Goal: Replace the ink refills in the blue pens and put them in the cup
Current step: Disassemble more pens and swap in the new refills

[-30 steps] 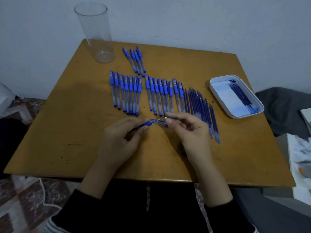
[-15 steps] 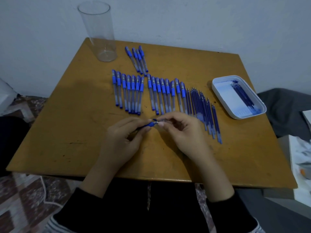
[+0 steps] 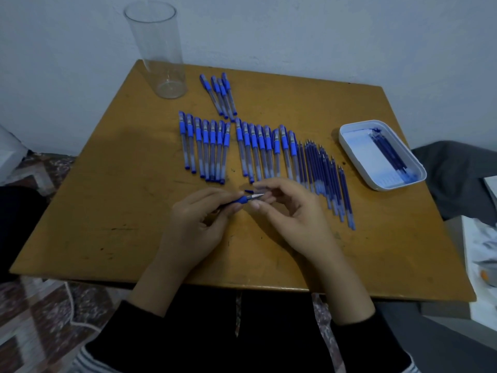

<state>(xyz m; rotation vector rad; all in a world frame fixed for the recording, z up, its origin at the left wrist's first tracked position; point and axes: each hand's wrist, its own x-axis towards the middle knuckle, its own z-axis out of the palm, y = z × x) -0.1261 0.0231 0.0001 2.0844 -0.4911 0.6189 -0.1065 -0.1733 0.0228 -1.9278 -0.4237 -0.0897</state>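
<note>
My left grip is curled round the blue pen low over the bench, my right grip pinching its metal tip, and if that pinch slips the tiny tip may drop and roll among the refills.

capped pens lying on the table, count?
19. Four in the far cluster beside the cup, seven in the left row, eight in the right row next to the loose refills. Overlap may hide one.

Twenty pens, perhaps fifteen loose refills, one cup, one tray.
</note>
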